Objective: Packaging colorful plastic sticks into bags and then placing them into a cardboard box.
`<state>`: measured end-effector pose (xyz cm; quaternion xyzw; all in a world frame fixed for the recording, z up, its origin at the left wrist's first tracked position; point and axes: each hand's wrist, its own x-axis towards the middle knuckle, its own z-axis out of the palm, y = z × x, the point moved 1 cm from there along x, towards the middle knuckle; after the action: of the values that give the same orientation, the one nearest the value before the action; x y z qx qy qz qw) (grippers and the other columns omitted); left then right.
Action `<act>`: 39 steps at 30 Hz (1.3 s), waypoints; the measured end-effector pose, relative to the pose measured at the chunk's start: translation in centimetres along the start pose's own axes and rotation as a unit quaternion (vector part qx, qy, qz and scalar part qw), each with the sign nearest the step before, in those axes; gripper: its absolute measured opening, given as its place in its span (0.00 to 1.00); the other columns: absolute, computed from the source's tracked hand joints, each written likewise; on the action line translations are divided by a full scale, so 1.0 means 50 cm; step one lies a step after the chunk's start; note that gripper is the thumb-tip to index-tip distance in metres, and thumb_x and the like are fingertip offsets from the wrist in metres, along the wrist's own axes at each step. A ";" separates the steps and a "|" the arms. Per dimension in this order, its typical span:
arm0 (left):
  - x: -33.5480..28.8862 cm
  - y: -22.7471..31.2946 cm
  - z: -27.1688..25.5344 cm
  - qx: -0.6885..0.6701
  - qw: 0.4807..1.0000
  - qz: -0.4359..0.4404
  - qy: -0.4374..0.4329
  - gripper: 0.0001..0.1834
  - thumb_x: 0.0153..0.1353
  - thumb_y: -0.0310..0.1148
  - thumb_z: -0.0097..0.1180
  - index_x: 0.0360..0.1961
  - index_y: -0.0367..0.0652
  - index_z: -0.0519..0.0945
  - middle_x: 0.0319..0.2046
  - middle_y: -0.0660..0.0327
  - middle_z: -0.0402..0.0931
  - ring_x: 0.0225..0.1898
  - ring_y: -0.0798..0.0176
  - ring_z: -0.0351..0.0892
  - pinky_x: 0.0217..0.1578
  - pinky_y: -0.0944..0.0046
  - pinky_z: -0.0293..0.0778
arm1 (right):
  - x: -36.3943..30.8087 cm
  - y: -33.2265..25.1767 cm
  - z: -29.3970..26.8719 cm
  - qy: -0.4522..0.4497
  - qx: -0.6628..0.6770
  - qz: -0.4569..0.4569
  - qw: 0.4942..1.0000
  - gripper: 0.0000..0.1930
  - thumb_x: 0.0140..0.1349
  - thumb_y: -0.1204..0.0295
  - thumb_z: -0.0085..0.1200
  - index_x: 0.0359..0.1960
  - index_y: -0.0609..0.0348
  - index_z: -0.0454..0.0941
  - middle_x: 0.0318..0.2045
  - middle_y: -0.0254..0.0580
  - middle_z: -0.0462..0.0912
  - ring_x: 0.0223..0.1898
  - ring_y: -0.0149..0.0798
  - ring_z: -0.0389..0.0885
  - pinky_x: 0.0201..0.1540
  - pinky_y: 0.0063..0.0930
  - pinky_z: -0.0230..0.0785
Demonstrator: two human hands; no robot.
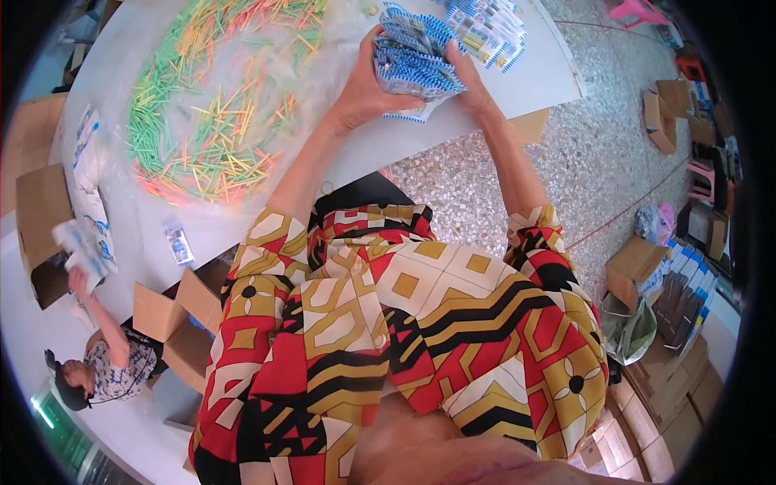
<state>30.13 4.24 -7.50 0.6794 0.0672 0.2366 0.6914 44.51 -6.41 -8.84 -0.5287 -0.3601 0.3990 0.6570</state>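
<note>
Left hand (365,90) and right hand (472,85) both gripping the packets (414,63) over the table (550,74); even pressure from both sides, I'd judge, keeps the bundle square, uncreased.

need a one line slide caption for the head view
Left hand and right hand hold blue-and-white packets at a white table, with many coloured sticks spread to the left.

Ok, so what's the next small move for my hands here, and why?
I'd probably even up the bundle of packets with a gentle inward press: the left hand and right hand hold it from either side, and its edges look uneven. More packets lie overlapping on the table close by, so I'd keep the bundle apart from them.
</note>
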 end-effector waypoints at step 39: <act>-0.013 0.010 0.007 -0.006 0.998 -0.035 -0.057 0.60 0.29 0.32 0.78 0.64 0.43 0.53 0.55 0.58 0.63 0.57 0.63 0.62 0.58 0.63 0.60 | -0.118 -0.032 -0.021 -0.075 -0.075 -0.071 0.992 0.57 0.38 0.61 0.71 0.67 0.52 0.43 0.62 0.38 0.58 0.65 0.39 0.54 0.65 0.34 0.48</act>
<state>29.57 3.65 -7.14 0.6849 0.0501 0.1736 0.7058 43.20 -12.37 -7.78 -0.5183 -0.4741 0.3612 0.6132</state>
